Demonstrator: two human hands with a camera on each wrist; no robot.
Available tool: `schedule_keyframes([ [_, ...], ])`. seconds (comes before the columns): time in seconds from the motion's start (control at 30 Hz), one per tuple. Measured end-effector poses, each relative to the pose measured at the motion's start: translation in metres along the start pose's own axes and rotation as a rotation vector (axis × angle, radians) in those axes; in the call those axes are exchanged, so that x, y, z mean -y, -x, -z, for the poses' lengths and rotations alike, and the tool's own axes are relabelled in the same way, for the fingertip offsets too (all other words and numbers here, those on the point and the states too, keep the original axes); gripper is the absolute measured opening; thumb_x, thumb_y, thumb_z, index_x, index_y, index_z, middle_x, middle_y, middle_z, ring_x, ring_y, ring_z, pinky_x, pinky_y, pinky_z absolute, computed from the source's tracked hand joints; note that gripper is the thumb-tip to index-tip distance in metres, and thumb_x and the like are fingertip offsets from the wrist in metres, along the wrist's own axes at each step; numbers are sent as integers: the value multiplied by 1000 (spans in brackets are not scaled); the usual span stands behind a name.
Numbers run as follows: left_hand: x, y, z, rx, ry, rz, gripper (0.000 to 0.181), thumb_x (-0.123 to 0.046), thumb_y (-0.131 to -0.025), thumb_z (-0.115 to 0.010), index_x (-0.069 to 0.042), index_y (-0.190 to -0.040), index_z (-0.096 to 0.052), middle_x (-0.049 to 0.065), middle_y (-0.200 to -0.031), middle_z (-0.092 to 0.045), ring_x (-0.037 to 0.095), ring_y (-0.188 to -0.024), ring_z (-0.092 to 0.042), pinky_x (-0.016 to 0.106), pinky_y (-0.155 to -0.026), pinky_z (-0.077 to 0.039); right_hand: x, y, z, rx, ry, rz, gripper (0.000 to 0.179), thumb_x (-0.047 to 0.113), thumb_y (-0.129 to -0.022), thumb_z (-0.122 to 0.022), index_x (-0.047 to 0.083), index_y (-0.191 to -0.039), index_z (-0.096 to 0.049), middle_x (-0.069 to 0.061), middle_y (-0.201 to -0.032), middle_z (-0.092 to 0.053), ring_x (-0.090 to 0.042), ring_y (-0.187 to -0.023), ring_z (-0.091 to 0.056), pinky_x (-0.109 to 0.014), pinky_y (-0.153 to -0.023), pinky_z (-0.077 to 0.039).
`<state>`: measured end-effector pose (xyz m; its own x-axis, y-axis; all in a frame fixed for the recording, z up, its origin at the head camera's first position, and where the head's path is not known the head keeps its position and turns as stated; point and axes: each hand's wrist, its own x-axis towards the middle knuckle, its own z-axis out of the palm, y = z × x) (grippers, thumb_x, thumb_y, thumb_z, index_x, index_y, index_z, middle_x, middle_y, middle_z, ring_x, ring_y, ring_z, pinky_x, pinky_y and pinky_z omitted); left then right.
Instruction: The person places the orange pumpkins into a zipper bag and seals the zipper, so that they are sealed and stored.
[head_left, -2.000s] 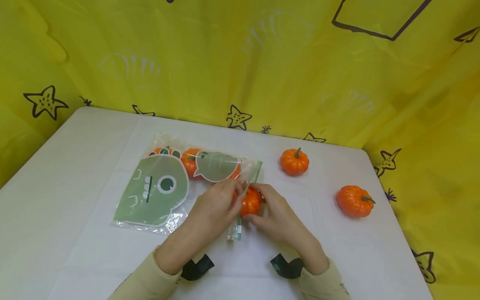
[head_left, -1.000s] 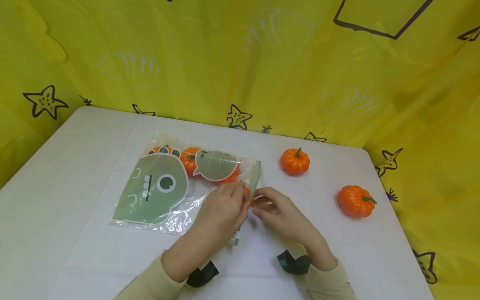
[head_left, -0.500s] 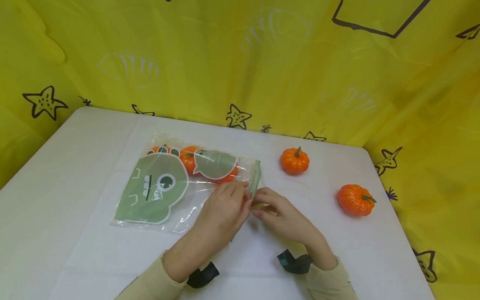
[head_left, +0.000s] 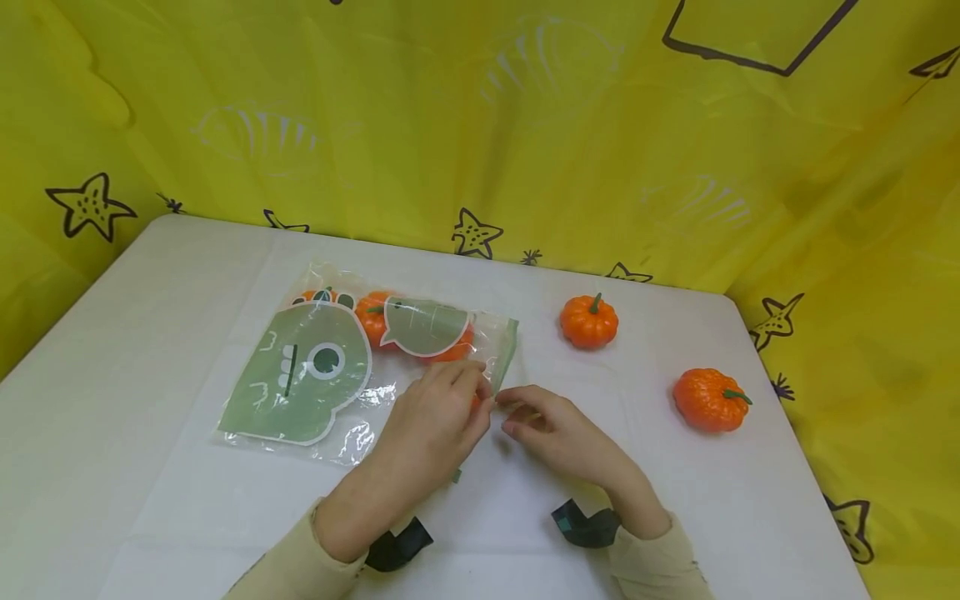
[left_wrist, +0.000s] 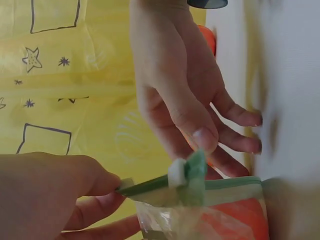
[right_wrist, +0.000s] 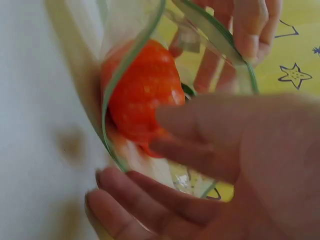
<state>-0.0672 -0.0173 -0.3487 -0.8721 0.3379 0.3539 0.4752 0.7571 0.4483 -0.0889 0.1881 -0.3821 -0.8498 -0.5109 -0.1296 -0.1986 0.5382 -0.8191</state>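
A clear zip bag (head_left: 300,408) with a green monster print lies flat, its mouth facing right. Several small orange toy pumpkins (head_left: 371,323) show through the plastic. My left hand (head_left: 435,417) pinches the upper green rim (left_wrist: 150,186) between thumb and fingers, holding the mouth apart. Just inside that mouth sits another pumpkin (right_wrist: 142,92), mostly covered by my left hand in the head view. My right hand (head_left: 566,433) is at the opening with its fingers loosely bent and holding nothing. Whether its fingertips touch the pumpkin or the lower rim, I cannot tell.
Two loose toy pumpkins stand on the white table (head_left: 540,550): one pumpkin (head_left: 589,323) behind the right hand, another pumpkin (head_left: 711,401) farther right. Black wrist mounts (head_left: 401,546) sit under both wrists. A yellow patterned curtain (head_left: 420,125) hangs behind the table.
A pumpkin that both hands held at the bag's mouth is now inside. My right hand has let go of it and drawn back slightly. The bag and left hand have shifted a little left.
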Motion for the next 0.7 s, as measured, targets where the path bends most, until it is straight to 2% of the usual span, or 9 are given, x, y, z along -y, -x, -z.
schedule_keyframes([
  [0.2, -3, -1, 4, 12, 86, 53, 7, -19, -93, -67, -14, -97, -64, 4, -124, -67, 20, -112, -64, 34, -80, -60, 4, -4, -3, -43, -114, -111, 35, 18, -98, -61, 5, -130, -58, -12, -127, -64, -20, -100, -68, -33, -89, -55],
  [0.3, -3, -1, 4, -2, 114, 61, 6, -17, -93, -66, -14, -97, -64, 3, -125, -67, 19, -112, -64, 33, -78, -60, 3, -6, -5, -69, -174, -128, 37, 18, -96, -63, 5, -130, -57, -14, -129, -63, -23, -103, -68, -36, -92, -55],
  [0.4, -4, -1, 3, 3, 159, 74, 5, -16, -93, -66, -14, -97, -63, 2, -125, -67, 18, -111, -64, 31, -79, -59, 4, -8, -10, -102, -211, -134, 43, 17, -93, -66, 10, -134, -54, -10, -133, -60, -23, -109, -66, -38, -94, -54],
  [0.57, -6, -1, -1, 33, 172, 47, 6, -16, -93, -66, -13, -96, -63, 3, -118, -67, 17, -103, -62, 29, -74, -59, 8, -12, -24, -167, -146, -81, 55, 14, -89, -71, 12, -138, -47, -7, -127, -61, -22, -104, -63, -36, -92, -55],
  [0.7, -5, 0, -6, -5, 115, -10, 6, -14, -90, -69, -13, -93, -64, 4, -104, -67, 18, -95, -61, 32, -71, -56, 9, -12, -30, -228, -76, -64, 55, 13, -87, -74, 11, -136, -50, -6, -119, -64, -19, -97, -63, -34, -88, -55],
])
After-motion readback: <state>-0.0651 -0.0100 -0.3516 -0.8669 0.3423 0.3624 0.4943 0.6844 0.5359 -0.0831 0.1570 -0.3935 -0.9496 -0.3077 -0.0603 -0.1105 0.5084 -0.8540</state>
